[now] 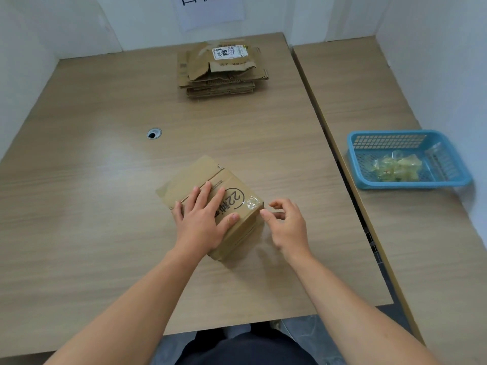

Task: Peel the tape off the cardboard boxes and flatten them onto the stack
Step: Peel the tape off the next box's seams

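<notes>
Now the left hand (203, 219) lies flat on the box (200, 177), fingers spread. Press firmly while the right hand (287, 222), fingers curled beside the tape (251, 202), perhaps pinching it, pulls slowly.

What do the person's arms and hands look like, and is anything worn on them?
The left forearm and right forearm are bare as far as the picture's lower edge; no sleeve shows. The left hand and right hand have no gloves, and no ring, watch or bracelet is visible. The nails that show look short and unpainted. Lower down, a dark garment is visible.
</notes>
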